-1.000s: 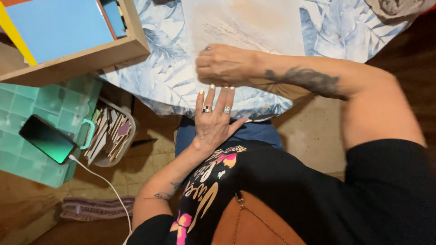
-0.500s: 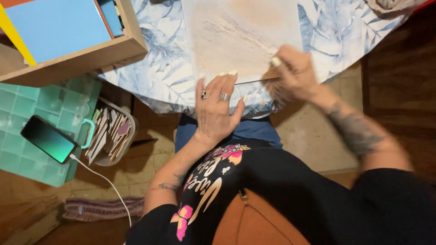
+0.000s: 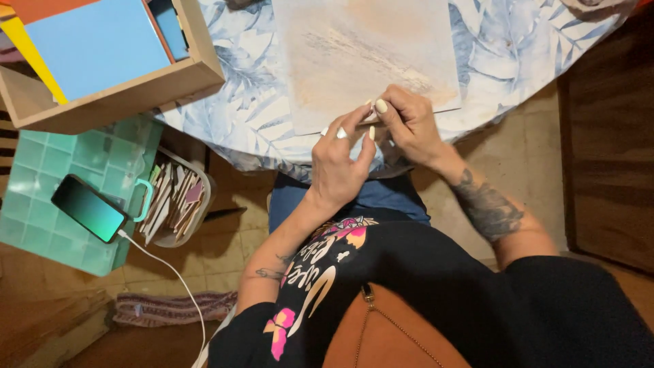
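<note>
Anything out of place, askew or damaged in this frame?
Nothing looks damaged or spilled. The pale board juts a little past the table's edge, where the left hand and right hand pinch its corner. A phone lies on a green stool, charging.

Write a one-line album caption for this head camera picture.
Left hand and right hand meet at the near edge of a pale board on a leaf-print tablecloth.

Board on table; wooden box at left; phone on stool below box.
</note>
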